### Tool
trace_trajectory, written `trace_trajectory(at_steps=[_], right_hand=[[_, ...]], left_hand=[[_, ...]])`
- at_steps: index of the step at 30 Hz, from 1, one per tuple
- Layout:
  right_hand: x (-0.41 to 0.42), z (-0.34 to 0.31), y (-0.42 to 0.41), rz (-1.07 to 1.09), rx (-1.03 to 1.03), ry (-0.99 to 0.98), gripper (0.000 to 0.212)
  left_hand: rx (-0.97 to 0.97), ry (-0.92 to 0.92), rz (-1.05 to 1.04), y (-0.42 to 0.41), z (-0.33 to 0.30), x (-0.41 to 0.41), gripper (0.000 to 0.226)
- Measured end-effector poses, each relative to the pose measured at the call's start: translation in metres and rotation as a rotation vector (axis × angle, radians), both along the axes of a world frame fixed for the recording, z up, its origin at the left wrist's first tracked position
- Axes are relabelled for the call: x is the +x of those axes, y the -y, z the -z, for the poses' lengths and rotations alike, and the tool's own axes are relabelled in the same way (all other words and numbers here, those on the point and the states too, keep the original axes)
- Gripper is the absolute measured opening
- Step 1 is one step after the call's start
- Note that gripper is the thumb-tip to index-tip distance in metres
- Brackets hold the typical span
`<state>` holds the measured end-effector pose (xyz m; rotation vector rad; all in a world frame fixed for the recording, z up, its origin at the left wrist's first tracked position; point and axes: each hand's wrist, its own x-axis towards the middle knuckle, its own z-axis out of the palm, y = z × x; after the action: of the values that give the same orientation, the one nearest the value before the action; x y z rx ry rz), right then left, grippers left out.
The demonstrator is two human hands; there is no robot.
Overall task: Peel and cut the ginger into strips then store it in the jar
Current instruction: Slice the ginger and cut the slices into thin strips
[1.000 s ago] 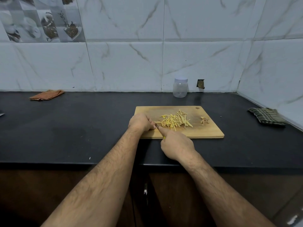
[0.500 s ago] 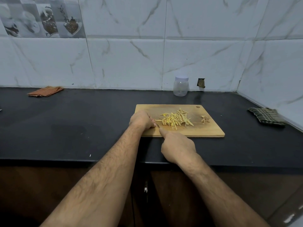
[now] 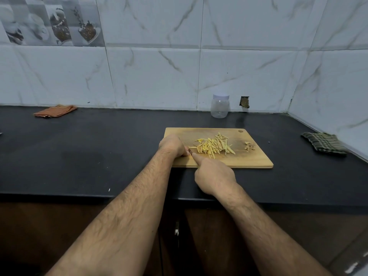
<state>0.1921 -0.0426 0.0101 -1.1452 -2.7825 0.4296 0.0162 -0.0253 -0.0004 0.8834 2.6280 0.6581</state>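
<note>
Your right hand [image 3: 214, 176] is nearest, fist clenched at the board's near edge with the forefinger out; what it grips is hidden, so can't tell. Left hand [image 3: 172, 145] is curled just beyond, knuckles down on the cutting board [image 3: 258, 160]. The ginger strips [image 3: 216, 146] lie just right of both fingertips, long axes running away from you. Peel scraps [image 3: 250, 146] sit further right. The jar [image 3: 220, 106] stands far beyond on the desk [image 3: 99, 148], lid on, path clear.

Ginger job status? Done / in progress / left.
Done: a pile of ginger strips lies on the cutting board, scraps set aside to its right. In hand: left hand and right hand meet at the pile's left end, apparently cutting. Left: the jar stands empty, lid on.
</note>
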Motion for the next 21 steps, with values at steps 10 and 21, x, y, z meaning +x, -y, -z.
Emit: trace_trajectory(at_steps=[10, 21], right_hand=[[-0.003, -0.007, -0.003, -0.024, -0.011, 0.066, 0.076], [0.015, 0.0, 0.001, 0.012, 0.02, 0.011, 0.07]], left_hand=[[0.026, -0.041, 0.007, 0.002, 0.001, 0.003, 0.032], [0.042, -0.038, 0.014, 0.006, -0.003, 0.009, 0.027]])
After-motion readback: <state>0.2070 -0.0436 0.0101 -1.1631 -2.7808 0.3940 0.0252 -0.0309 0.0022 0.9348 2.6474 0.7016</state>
